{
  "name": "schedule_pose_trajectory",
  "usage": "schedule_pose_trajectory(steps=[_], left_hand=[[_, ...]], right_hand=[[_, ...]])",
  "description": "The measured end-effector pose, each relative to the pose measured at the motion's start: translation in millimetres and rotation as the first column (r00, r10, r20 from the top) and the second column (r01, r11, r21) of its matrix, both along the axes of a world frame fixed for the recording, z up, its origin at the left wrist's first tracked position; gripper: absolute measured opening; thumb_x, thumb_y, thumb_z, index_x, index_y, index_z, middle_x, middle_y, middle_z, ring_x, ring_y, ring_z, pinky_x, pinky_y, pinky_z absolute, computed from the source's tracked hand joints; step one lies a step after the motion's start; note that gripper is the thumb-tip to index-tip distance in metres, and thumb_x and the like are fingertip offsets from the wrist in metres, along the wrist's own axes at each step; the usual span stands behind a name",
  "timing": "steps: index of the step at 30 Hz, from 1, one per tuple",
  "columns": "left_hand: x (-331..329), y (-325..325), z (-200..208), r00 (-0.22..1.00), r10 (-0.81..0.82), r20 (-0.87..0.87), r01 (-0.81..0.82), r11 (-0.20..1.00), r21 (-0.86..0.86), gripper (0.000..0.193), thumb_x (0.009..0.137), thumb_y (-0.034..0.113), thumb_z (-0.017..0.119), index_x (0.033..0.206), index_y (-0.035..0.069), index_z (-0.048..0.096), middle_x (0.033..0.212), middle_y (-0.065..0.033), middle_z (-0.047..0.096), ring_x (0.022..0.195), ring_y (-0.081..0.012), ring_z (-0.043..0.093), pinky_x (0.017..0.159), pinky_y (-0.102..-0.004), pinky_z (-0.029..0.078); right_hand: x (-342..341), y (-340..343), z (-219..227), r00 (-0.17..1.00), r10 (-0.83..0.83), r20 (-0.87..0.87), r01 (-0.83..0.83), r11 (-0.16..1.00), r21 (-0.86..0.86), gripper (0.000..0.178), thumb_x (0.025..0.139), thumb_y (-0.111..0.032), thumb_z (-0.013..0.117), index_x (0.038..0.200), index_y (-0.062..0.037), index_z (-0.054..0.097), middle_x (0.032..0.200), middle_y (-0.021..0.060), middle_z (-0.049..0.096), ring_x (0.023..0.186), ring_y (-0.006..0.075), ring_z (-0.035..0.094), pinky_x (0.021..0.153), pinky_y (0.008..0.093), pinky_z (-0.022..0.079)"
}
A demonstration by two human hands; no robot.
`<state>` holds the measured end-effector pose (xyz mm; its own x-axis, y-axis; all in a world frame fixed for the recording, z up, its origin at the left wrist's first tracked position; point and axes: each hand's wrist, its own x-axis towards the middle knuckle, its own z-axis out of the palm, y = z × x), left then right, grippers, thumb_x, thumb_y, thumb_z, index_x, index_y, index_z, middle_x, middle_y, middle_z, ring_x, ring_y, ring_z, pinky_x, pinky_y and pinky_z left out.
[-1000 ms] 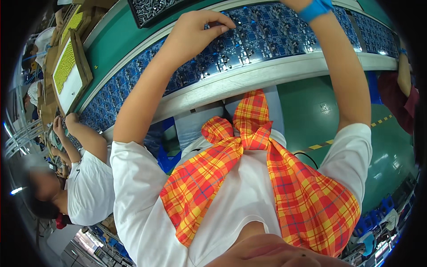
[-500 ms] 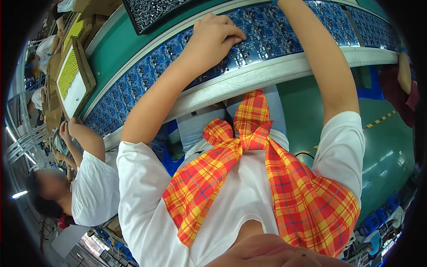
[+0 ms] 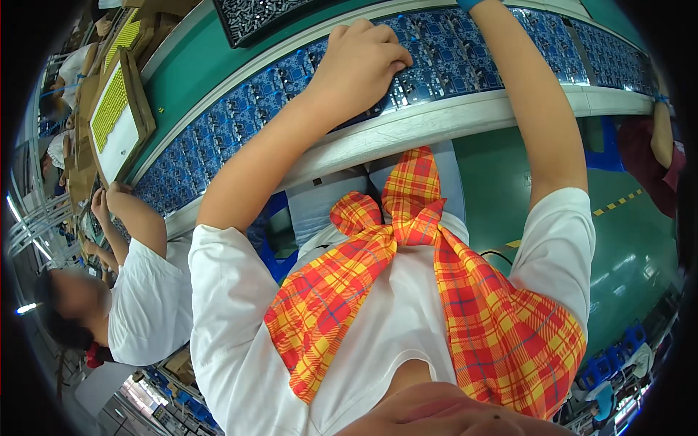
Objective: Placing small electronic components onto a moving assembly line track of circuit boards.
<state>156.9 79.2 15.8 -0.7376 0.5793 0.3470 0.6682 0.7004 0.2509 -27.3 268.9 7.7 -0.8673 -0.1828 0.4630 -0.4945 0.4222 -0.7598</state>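
Observation:
My left hand (image 3: pixel 366 64) is bent over a long row of blue circuit boards (image 3: pixel 218 138). Its thumb and fingers are curled in toward a board's surface in a closed pinch, and whatever sits between the fingertips is hidden or too small to name. The boards carry many small dark and metallic components, with a few bright blue ones. My right forearm (image 3: pixel 534 109) reaches across the boards to the top edge of the picture. A blue wristband (image 3: pixel 469 3) shows at its wrist, while the right hand itself lies outside the view.
Beyond the boards, a black tray (image 3: pixel 234 35) holds many small metallic parts. Left of it lies a cardboard-edged white panel (image 3: pixel 125 149) with rows of yellow pieces. A pale rail (image 3: pixel 414 120) borders the boards. Co-workers sit at left (image 3: pixel 149 312) and far right (image 3: pixel 651 152).
My left hand has shifted slightly rightward along the boards, its fingers still curled. The view has moved a little, and more of the blue wristband on my right arm shows.

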Motion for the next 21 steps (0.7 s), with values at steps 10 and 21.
schedule_pose_trajectory(steps=[10, 21], left_hand=[[3.1, 0.0, 9.2, 0.991, -0.028, -0.132, 0.008, 0.988, -0.151, 0.015, 0.091, 0.012, 0.07, 0.1, 0.014, 0.081, 0.099, -0.0024, 0.072, 0.103, -0.0221, 0.063, 0.095, -0.0405, 0.044], [3.2, 3.1, 19.1, 0.998, -0.054, -0.039, 0.048, 0.989, -0.141, 0.012, 0.081, 0.011, 0.06, 0.08, 0.011, 0.072, 0.095, -0.0071, 0.063, 0.101, -0.0261, 0.058, 0.09, -0.0431, 0.041]], right_hand=[[73.0, 9.7, 38.4, 0.967, 0.136, -0.216, -0.101, 0.981, 0.167, 0.012, 0.092, -0.008, 0.067, 0.099, -0.0012, 0.074, 0.086, 0.0127, 0.066, 0.081, 0.0249, 0.066, 0.07, 0.035, 0.052], [126.5, 27.3, 56.4, 0.98, 0.196, -0.041, -0.18, 0.952, 0.248, 0.013, 0.092, -0.008, 0.068, 0.101, -0.0018, 0.073, 0.086, 0.0104, 0.067, 0.083, 0.0238, 0.067, 0.073, 0.0321, 0.053]])
